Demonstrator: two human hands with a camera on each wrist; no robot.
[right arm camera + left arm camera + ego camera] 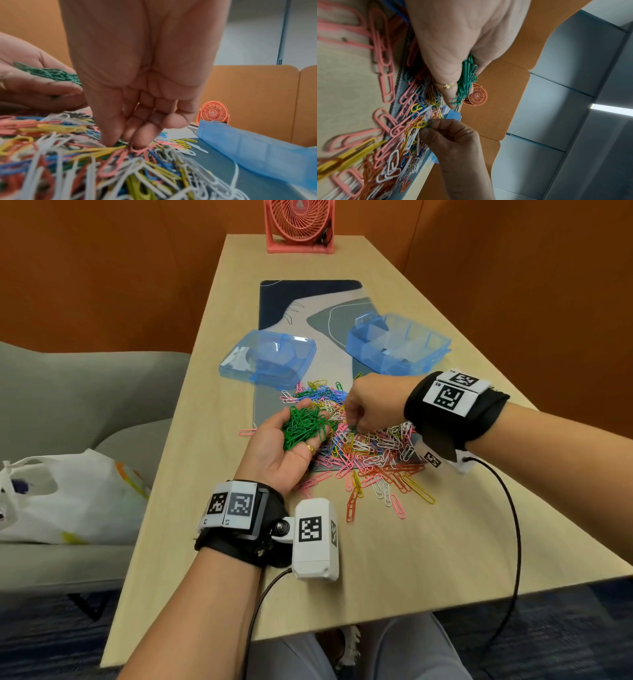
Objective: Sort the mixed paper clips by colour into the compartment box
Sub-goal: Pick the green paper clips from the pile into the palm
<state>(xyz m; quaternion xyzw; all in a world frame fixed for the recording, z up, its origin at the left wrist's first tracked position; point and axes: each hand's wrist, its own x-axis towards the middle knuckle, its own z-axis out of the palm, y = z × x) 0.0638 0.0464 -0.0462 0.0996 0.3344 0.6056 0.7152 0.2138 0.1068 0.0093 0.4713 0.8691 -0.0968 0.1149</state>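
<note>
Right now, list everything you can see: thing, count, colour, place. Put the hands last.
table: one, light wood, under everything.
mat: one, dark blue and grey pattern, on the table's middle.
clip pile: many, mixed pink, white, yellow, blue, orange, green, on the mat's near end and spilling onto the table.
green clips: a handful, green, in the left palm.
box: one, clear blue, compartments look empty, on the mat's far right.
lid: one, clear blue, left of the box.
fan: one, coral, at the table's far end.
bag: one, white, on the grey seat at left.
left hand: palm up, cupping the green clips.
right hand: fingertips down in the pile, pinching a green clip.
</note>
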